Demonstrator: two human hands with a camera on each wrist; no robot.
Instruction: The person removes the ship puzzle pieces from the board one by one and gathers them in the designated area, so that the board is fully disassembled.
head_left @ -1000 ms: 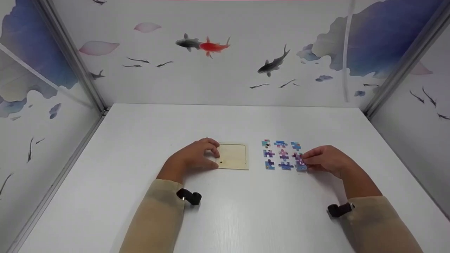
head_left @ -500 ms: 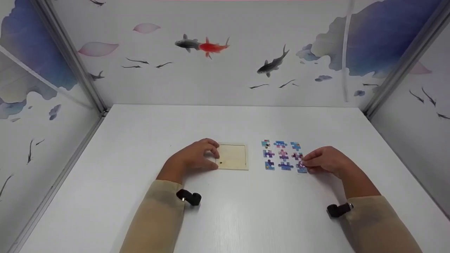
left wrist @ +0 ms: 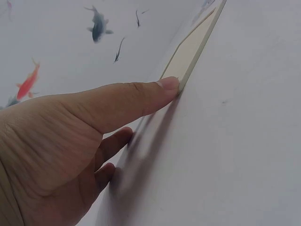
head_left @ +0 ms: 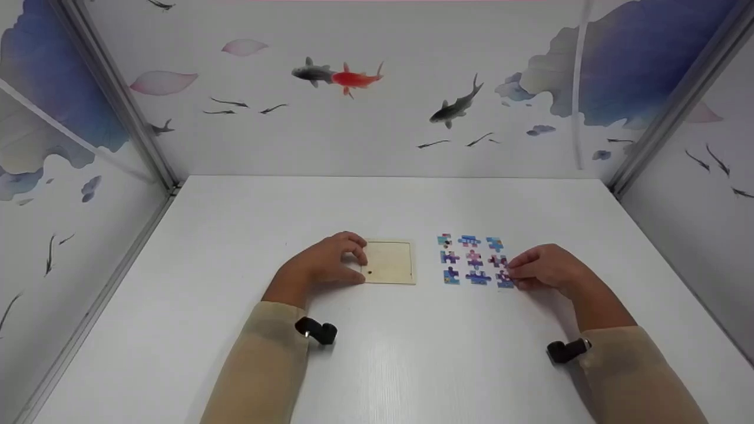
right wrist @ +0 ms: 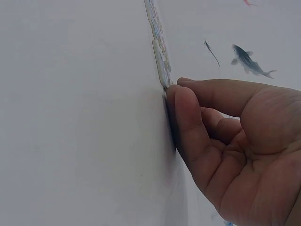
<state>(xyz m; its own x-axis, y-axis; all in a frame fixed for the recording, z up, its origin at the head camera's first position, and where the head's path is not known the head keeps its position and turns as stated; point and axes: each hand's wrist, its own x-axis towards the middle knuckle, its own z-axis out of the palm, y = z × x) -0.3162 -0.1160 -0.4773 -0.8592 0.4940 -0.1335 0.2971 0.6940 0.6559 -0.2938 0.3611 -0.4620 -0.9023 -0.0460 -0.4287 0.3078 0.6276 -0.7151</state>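
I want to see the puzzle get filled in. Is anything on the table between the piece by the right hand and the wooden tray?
Yes. The piece at the right hand is the far corner of the grid; two other pieces lie in its row before the tray. Lifted over them, nothing blocks it.

Head view looking down and forward over the table [head_left: 377, 365]; wrist views skimming its surface close up, sharing tray [head_left: 392, 262] and pieces [head_left: 471, 259].
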